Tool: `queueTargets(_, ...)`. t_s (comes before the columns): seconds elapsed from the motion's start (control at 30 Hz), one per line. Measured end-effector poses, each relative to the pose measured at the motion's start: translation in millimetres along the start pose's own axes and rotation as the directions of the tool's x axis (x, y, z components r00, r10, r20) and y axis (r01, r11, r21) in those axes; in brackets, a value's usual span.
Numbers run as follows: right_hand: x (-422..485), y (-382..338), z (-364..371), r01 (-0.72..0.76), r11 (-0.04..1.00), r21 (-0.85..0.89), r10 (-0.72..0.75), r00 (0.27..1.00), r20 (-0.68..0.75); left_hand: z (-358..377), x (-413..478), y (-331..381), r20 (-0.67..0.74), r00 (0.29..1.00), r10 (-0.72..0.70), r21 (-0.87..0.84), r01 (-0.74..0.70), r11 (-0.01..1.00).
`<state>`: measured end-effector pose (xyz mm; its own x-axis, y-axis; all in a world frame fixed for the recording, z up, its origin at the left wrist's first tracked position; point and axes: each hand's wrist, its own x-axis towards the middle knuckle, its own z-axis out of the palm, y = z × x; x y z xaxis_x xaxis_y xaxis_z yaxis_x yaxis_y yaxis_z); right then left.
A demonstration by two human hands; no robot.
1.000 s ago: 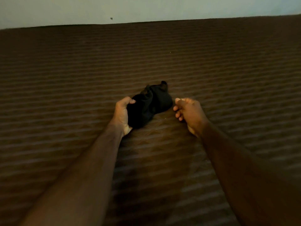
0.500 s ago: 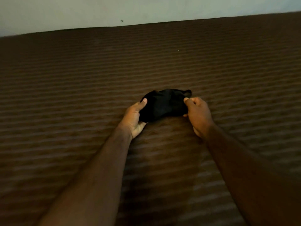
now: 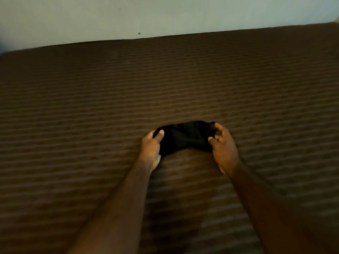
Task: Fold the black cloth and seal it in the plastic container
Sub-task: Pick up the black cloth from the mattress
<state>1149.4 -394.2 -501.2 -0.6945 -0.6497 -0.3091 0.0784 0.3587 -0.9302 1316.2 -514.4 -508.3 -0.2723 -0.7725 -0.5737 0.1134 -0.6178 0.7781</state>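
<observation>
A small black cloth point(image 3: 185, 137) lies bunched on the brown striped surface point(image 3: 91, 110), stretched sideways between my hands. My left hand point(image 3: 151, 146) grips its left end, thumb on top of the fabric. At the right end, my right hand point(image 3: 222, 145) pinches the cloth with its fingers and thumb curled round the edge. No plastic container is in view.
The brown striped surface fills most of the view and runs back to a pale wall point(image 3: 165, 15). My two forearms reach in from the bottom edge.
My right hand, empty and apart a second ago, has taken hold of the cloth's right end. The cloth is now pulled wider between both hands.
</observation>
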Motion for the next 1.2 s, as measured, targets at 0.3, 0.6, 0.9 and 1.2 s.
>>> queueTargets(0.3, -133, 24, -65, -0.348, 0.938, -0.008, 0.348, 0.938, -0.014, -33, -96, -23, -0.009, 0.979, -0.203, 0.477, 0.182, 0.860)
queueTargets(0.6, -256, 21, -127, -0.483, 0.866, 0.129, 0.490, 0.871, -0.035, -3, -199, -52, 0.043, 0.970, -0.241, 0.604, 0.167, 0.780)
queueTargets(0.9, -357, -1, -212, -0.416, 0.909, 0.039, 0.416, 0.894, -0.169, 48, -312, -61, 0.119, 0.962, -0.247, 0.668, 0.107, 0.737)
queueTargets(1.2, -448, -13, -311, -0.291, 0.954, -0.071, 0.269, 0.938, -0.219, 65, -431, -80, 0.218, 0.950, -0.224, 0.704, 0.006, 0.710)
